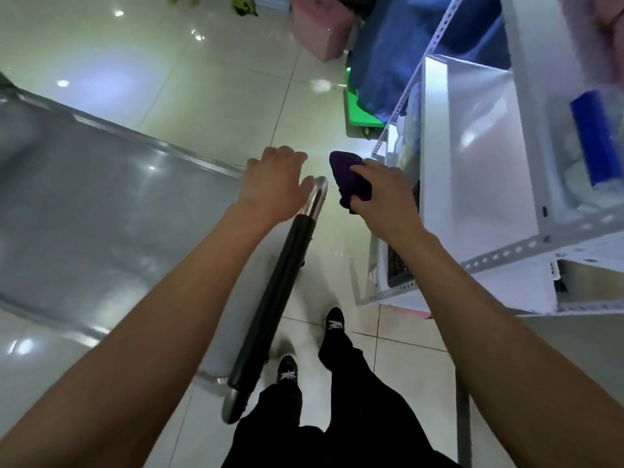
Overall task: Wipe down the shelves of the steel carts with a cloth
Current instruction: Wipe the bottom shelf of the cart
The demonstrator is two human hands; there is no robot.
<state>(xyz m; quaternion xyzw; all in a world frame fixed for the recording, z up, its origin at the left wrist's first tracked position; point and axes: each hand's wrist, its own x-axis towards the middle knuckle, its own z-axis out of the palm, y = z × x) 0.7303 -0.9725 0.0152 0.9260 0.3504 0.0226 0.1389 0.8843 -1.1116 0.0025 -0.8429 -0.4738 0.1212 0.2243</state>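
The right hand (381, 194) clutches a bunched purple cloth (349, 179), held above the floor at two o'clock from the cart handle (280, 288). The left hand (273, 184), fingers loosely spread, rests by the handle's chrome end at the steel cart shelf (101, 197), which stretches toward nine o'clock.

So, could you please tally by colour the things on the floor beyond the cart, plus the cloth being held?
Purple: 1, the cloth in the right hand
Pink: 1, a plastic bin
Green: 1, a wheeled dolly
Blue: 1, the big bag on that dolly
Yellow-green: 1, a small item, too blurred to name
Total: 5
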